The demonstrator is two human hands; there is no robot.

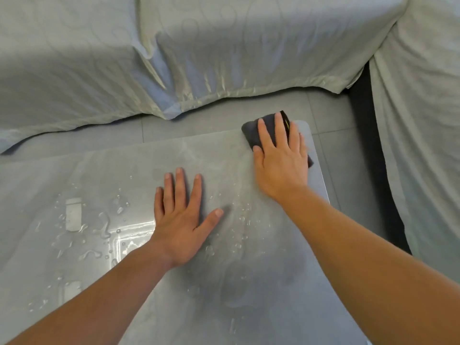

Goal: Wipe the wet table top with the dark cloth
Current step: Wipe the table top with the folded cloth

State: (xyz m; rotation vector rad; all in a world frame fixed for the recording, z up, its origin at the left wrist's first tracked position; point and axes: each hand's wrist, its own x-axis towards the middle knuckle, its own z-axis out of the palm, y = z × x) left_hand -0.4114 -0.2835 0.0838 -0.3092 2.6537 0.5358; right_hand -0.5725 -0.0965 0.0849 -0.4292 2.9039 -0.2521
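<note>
A glass table top [139, 170] fills the lower part of the head view. Water drops and small puddles [104, 227] lie on its left and middle. The dark cloth [251, 133] sits bunched at the far right corner of the table. My right hand [281, 158] presses flat on the cloth, fingers spread over it. My left hand [181, 220] rests palm down on the glass in the middle, fingers apart, holding nothing. Streaks on the glass near the cloth look smeared.
A sofa under a pale grey-green cover [199, 53] runs along the far side, and another covered section [423, 133] stands to the right. Grey floor tiles [343, 150] show between the table's right edge and the sofa.
</note>
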